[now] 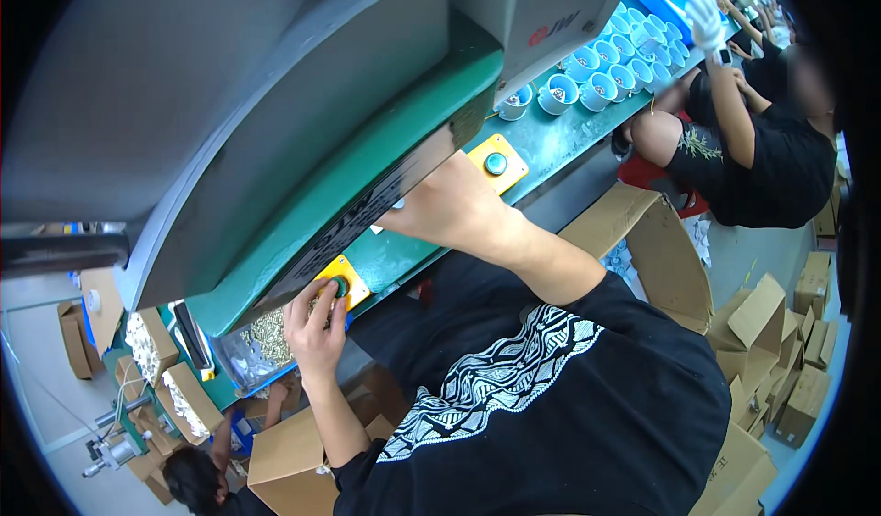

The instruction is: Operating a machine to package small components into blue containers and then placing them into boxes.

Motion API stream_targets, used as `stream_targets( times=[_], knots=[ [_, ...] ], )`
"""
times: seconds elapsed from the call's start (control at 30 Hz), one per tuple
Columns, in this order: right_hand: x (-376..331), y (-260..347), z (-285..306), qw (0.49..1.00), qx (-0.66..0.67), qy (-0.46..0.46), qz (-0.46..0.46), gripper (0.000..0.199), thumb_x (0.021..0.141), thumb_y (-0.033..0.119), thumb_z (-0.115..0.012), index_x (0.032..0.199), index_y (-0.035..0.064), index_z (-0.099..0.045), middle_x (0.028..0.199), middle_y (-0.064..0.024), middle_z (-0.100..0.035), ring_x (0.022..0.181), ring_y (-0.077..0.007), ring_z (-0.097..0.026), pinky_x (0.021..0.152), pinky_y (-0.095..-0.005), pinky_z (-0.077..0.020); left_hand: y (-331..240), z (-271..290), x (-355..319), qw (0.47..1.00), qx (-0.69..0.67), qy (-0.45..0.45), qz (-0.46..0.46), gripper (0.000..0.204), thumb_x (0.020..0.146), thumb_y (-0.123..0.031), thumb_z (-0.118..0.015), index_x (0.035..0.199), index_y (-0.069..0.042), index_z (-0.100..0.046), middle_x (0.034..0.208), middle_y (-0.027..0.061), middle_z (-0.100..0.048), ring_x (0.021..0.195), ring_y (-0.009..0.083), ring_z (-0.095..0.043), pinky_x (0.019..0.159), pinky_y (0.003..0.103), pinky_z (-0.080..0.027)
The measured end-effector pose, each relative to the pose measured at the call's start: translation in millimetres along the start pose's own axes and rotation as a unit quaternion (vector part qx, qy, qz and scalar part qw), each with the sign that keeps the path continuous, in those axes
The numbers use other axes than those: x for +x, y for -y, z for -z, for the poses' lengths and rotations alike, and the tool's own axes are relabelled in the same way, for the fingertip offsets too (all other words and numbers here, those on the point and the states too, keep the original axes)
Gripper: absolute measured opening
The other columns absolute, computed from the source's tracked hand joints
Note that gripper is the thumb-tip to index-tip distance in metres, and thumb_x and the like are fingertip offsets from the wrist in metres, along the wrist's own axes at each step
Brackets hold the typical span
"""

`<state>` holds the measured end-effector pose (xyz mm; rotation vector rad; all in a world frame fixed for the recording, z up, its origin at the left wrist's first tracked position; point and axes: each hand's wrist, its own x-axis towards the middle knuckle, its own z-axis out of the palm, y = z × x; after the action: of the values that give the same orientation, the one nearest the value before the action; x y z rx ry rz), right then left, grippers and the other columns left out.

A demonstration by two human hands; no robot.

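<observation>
My left hand is at a yellow button box, its fingers apart and its fingertips beside the green button. Nothing shows in its grasp. My right hand reaches under the large grey and green machine, which hides its fingers and anything they hold. A small pale bit shows near that hand. Past my right wrist, a second yellow button box with a green button sits on the green bench.
Rows of light blue cups with small metal parts line the bench at right. A bin of small brass-coloured parts lies beyond my left hand. Cardboard boxes flank me. One person sits at right, another is at lower left.
</observation>
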<state>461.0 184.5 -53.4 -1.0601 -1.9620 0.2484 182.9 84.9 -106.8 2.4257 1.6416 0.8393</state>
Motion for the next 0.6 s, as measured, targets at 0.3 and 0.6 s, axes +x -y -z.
stream_targets(
  times=[0.3,0.6],
  knots=[
    [-91,-69,19,0.988,-0.049,-0.149,0.007,0.02,0.09,0.015,-0.07,0.104,-0.0002,-0.067,0.113,-0.0174,-0.069,0.1,-0.0361,-0.063,0.092,-0.0429,-0.0511,-6,-13,3,0.999,0.002,-0.041,-0.017,0.022,0.08,-0.004,-0.077,0.102,-0.003,-0.076,0.108,0.0119,-0.071,0.098,0.0322,-0.064,0.087,0.043,-0.051],
    [-135,-126,-6,0.979,-0.064,-0.191,-0.012,0.02,0.101,0.013,-0.057,0.109,-0.0026,-0.066,0.12,-0.0202,-0.067,0.111,-0.0361,-0.064,0.101,-0.0446,-0.0498,-8,-14,-1,0.996,0.023,-0.084,-0.034,0.017,0.08,-0.013,-0.076,0.095,-0.008,-0.072,0.105,0.0092,-0.068,0.098,0.0321,-0.064,0.086,0.043,-0.055]
  ],
)
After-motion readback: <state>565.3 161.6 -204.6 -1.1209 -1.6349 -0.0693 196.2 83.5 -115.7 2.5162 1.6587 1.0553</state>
